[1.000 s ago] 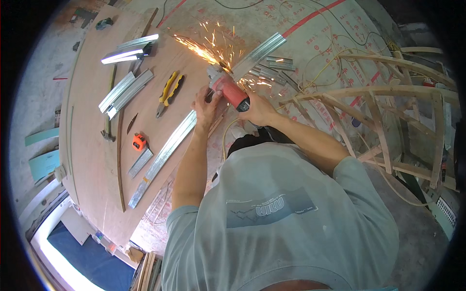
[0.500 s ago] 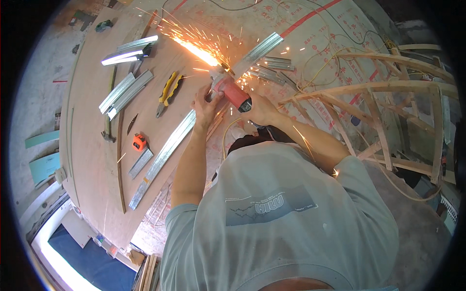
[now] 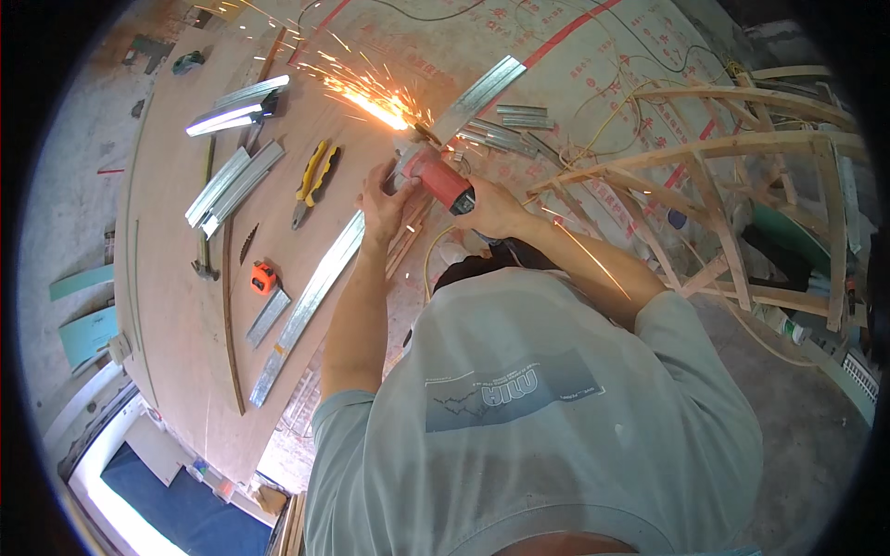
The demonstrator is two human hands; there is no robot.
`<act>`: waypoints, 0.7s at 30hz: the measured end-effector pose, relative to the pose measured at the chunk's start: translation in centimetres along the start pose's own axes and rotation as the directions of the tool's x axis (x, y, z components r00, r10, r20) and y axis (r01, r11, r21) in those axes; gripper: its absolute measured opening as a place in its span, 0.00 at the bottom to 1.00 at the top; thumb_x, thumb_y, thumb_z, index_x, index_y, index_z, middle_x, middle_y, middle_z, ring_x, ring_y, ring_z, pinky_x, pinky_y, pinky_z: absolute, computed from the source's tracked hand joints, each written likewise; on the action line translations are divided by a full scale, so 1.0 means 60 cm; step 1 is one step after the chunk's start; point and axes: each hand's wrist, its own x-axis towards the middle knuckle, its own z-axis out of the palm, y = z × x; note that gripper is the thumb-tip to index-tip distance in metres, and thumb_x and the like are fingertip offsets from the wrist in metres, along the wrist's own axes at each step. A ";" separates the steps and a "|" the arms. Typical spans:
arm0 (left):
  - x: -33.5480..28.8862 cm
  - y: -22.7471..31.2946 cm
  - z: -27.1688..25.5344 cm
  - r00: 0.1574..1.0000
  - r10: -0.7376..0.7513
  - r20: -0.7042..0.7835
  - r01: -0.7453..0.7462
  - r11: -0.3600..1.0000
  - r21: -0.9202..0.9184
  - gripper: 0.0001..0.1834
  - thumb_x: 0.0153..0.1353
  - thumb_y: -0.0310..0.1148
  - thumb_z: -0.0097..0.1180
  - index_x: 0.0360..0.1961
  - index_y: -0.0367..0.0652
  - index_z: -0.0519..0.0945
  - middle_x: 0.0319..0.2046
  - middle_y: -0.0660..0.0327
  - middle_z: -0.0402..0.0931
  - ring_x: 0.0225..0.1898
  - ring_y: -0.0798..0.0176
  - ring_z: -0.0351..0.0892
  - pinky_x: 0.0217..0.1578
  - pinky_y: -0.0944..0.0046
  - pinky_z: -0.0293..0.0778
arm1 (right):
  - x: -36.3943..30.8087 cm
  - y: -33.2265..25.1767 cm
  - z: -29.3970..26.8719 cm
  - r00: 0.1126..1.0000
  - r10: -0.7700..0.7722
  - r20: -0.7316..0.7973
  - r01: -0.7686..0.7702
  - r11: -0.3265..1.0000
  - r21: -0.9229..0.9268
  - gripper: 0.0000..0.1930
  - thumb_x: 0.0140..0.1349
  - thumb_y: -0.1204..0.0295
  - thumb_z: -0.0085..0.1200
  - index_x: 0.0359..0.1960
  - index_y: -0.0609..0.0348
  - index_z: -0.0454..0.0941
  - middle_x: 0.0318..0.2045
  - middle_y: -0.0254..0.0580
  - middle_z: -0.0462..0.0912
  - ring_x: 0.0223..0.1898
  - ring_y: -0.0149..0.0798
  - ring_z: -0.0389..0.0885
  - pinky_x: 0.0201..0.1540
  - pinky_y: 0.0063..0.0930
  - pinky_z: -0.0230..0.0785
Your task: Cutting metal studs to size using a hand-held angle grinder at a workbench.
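A red angle grinder (image 3: 436,178) is held in both hands over a long silver metal channel (image 3: 320,278). My left hand (image 3: 382,202) grips its front end, by the grey head. My right hand (image 3: 493,209) is closed round the rear of its body. Orange sparks (image 3: 371,100) stream from the disc toward the far left, and the disc's contact with the metal is hidden by glare. The channel runs slantwise under the grinder; its far end (image 3: 482,91) sticks out past the board's edge.
On the wooden board (image 3: 176,306) lie yellow-handled pliers (image 3: 315,181), an orange tape measure (image 3: 263,277), a hammer (image 3: 205,269), a short channel offcut (image 3: 268,317) and several metal channels (image 3: 234,187). A curved wooden frame (image 3: 714,218) stands at the right, with cords on the floor nearby.
The spark stream looks shorter and somewhat thinner. Both hands and the grinder sit slightly further left in the picture, as the whole view has shifted a little. The grip is unchanged.
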 end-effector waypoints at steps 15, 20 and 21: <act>0.006 -0.018 0.001 1.000 0.025 -0.003 -0.025 0.998 0.059 0.47 0.51 0.62 0.72 0.64 0.40 0.78 0.65 0.52 0.74 0.66 0.52 0.70 0.69 0.47 0.50 | -0.011 -0.005 -0.004 1.000 0.004 -0.011 -0.004 1.000 0.006 0.33 0.45 0.58 0.72 0.49 0.68 0.76 0.41 0.63 0.86 0.45 0.61 0.86 0.48 0.48 0.76; 0.006 -0.015 -0.001 1.000 0.022 0.010 -0.023 0.998 0.057 0.48 0.50 0.62 0.72 0.65 0.40 0.77 0.64 0.53 0.74 0.66 0.52 0.70 0.69 0.46 0.50 | -0.015 -0.007 -0.006 1.000 0.002 0.003 -0.002 0.997 0.074 0.33 0.44 0.59 0.72 0.49 0.67 0.77 0.40 0.62 0.86 0.44 0.61 0.86 0.48 0.48 0.76; 0.005 -0.015 -0.001 1.000 0.024 0.008 -0.024 0.997 0.069 0.48 0.50 0.62 0.72 0.65 0.40 0.77 0.64 0.53 0.74 0.66 0.52 0.70 0.69 0.46 0.51 | -0.016 -0.008 -0.007 0.999 -0.022 0.027 0.019 0.991 0.129 0.32 0.44 0.59 0.72 0.49 0.66 0.77 0.40 0.62 0.86 0.44 0.61 0.86 0.48 0.48 0.76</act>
